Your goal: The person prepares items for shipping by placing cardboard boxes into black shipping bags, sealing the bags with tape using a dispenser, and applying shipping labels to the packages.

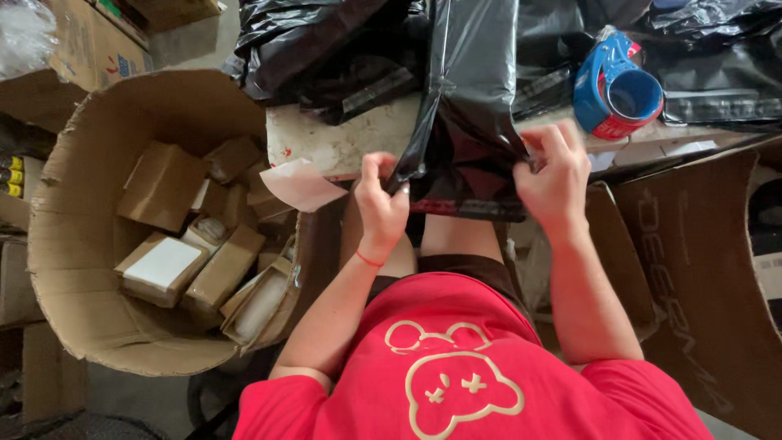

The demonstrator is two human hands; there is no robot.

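- The fingers of the left hand [381,204] are pinched together on the near left corner of a black plastic mailer bag [472,106], thumb on top and the other fingers curled under the edge.
- The fingers of the right hand [556,173] are clamped on the near right edge of the same bag, knuckles bunched and the film gathered between them.
- The bag hangs over the near edge of a worn pale table [342,138], its mouth end held between the 2 hands above the person's lap, the rest running away across the tabletop.
- The film looks thin, soft and glossy, so it likely weighs little, creases at once and slips easily; a grip at the 2 mouth corners, as here, seems best for keeping it taut.
- A blue tape dispenser [617,85] stands just beyond the right hand, among more black bags [326,49].
- A slip of pale paper [301,186] lies at the table's corner, near the left hand.
- A large open carton [65,244] to the left holds small brown boxes [161,186].
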